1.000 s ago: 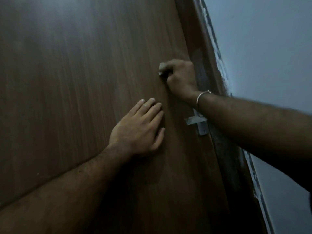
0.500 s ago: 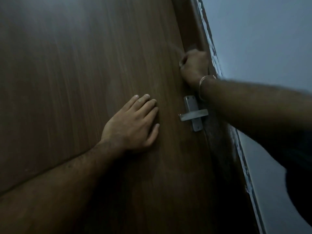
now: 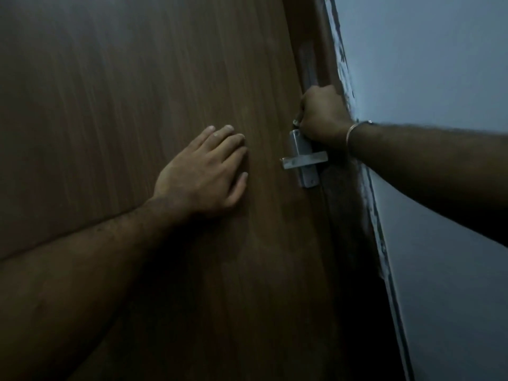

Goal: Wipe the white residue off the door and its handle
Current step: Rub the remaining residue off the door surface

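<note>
The right hand (image 3: 321,114) covers the top of the handle (image 3: 303,158); whatever its curled fingers hold is hidden. The door (image 3: 137,78) is cut off at the frame edges.

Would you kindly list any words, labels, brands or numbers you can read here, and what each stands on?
None: no readable text shows anywhere in this dim picture.
The door, the metal handle, the wall and the bangle bear no visible writing.

Pale blue-grey wall (image 3: 428,64) off to the right, paint all ragged and chipped along the dark wooden door frame (image 3: 327,50). Thin metal bangle (image 3: 354,130) on a wrist. Pretty dim overall.
</note>
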A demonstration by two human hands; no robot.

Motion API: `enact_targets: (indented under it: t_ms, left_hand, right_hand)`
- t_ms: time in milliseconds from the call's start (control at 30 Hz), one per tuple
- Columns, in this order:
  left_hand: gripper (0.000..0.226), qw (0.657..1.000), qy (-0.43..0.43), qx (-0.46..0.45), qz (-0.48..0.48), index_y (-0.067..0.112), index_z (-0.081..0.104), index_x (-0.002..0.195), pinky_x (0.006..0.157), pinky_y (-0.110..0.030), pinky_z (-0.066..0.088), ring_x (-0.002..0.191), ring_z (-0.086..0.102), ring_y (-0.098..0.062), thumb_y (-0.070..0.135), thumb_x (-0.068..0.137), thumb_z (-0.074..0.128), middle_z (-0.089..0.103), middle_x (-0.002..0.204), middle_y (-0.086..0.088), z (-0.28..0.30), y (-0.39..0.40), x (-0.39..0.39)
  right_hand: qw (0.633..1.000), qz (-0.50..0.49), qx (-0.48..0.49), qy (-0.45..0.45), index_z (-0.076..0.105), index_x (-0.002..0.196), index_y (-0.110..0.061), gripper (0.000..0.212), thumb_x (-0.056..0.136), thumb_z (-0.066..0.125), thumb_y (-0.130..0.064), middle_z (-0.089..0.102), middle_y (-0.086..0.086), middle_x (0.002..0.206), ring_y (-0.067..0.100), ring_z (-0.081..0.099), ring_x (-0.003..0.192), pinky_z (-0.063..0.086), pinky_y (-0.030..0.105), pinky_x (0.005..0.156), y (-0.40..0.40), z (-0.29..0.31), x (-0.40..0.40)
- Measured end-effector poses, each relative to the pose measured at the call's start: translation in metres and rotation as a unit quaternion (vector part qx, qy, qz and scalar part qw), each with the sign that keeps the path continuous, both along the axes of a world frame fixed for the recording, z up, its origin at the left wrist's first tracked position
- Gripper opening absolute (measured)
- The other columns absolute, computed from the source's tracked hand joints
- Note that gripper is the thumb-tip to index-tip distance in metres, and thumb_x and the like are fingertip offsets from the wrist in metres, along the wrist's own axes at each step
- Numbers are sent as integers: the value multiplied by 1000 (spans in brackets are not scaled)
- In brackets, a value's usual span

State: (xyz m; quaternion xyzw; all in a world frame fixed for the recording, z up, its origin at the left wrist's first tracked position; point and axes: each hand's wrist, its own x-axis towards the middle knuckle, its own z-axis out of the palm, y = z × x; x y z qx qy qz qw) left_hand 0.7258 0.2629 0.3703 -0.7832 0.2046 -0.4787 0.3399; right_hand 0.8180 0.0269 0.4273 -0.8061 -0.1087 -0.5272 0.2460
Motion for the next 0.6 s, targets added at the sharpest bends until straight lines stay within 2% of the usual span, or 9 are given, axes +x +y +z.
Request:
enact_targets:
  t_ms: [67, 133, 233, 367, 533, 600]
  left_hand:
    - [65, 1000, -6, 2, 0, 11, 44, 141, 119, -46, 21, 144, 27, -28, 51, 96, 19, 39, 151, -13, 1, 1, 1]
    - [64, 1000, -12, 8, -8, 10, 46, 140, 118, -45, 22, 143, 29, -29, 50, 97, 21, 41, 149, -14, 2, 2, 3]
    - [64, 1000, -11, 9, -17, 8, 48, 138, 117, -46, 23, 142, 31, -30, 49, 97, 22, 43, 148, -16, 1, 4, 5]
    - [63, 999, -13, 15, -26, 9, 46, 139, 118, -45, 21, 143, 30, -29, 49, 98, 22, 42, 148, -15, 3, 8, 9]
    - [61, 999, -15, 14, -40, 9, 47, 138, 117, -45, 21, 141, 31, -30, 48, 98, 23, 44, 147, -14, 2, 9, 11]
    - [60, 999, -20, 19, -43, 9, 48, 137, 117, -45, 21, 141, 32, -30, 47, 98, 24, 45, 146, -14, 1, 10, 12]
  right_hand:
    - [1000, 1, 18, 7, 63, 86, -13, 11, 82, 74, -11, 63, 6, 86, 23, 64, 81, 53, 29, 70, 0, 4, -2]
    - [999, 5, 38, -23, 68, 90, -12, 11, 81, 74, -11, 68, 7, 91, 21, 64, 81, 49, 26, 70, 2, 0, 0]
    - [999, 19, 18, -47, 71, 101, -11, 16, 85, 69, -7, 70, 10, 103, 24, 66, 92, 48, 25, 74, -2, -21, -2]
    - [1000, -13, -12, 0, 69, 107, -7, 19, 89, 63, -9, 68, 16, 108, 33, 65, 98, 53, 35, 82, -8, -25, -8]
    - [996, -12, 26, 80, 63, 113, -3, 30, 85, 70, -11, 64, 17, 116, 31, 62, 105, 48, 30, 78, -7, -31, -15]
    - [995, 10, 42, 90, 59, 120, -5, 37, 85, 69, -12, 61, 15, 122, 31, 59, 112, 50, 33, 86, -8, -42, -14]
